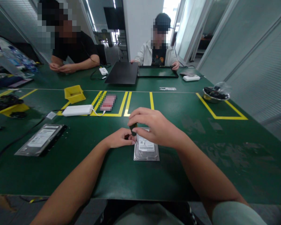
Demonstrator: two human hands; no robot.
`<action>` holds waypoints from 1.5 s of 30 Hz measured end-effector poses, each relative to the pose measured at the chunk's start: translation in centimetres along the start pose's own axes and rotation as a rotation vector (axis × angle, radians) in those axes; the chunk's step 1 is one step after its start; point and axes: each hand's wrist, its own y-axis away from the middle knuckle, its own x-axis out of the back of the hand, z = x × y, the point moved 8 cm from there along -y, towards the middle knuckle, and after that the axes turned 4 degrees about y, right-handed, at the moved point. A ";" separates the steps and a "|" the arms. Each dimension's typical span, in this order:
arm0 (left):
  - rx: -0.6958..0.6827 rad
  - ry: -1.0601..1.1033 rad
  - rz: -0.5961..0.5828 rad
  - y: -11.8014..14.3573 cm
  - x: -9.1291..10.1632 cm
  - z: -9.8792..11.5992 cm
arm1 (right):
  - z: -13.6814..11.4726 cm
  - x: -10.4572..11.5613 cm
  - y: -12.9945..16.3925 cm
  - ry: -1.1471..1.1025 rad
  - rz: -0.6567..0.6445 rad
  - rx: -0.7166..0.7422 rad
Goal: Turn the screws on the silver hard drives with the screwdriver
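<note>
A silver hard drive [147, 153] with a white label lies flat on the green table, its far part covered by my right hand. My right hand [154, 125] is closed over a short dark handle [133, 128], which looks like a screwdriver's; its lower end is hidden. Under it, at the drive's left edge, my left hand [120, 138] has its thumb and fingers drawn together. What lies between those fingertips is too small to make out.
A second hard drive [41, 139] lies left near a black cable. Beyond are a white power strip [77, 110], a yellow bin [74, 94], a phone [108, 102] and a metal bowl [215, 95]. Across the table, one person handles a black panel [123, 73] and frame; another sits left.
</note>
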 end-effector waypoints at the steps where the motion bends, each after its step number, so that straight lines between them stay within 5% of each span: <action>1: 0.005 0.002 0.000 0.0 0.0 -0.1 | 0.0 0.0 0.0 0.001 0.003 -0.017; 45: 0.010 0.066 -0.019 0.0 -0.3 -0.2 | 0.3 0.2 -0.3 0.061 0.045 -0.021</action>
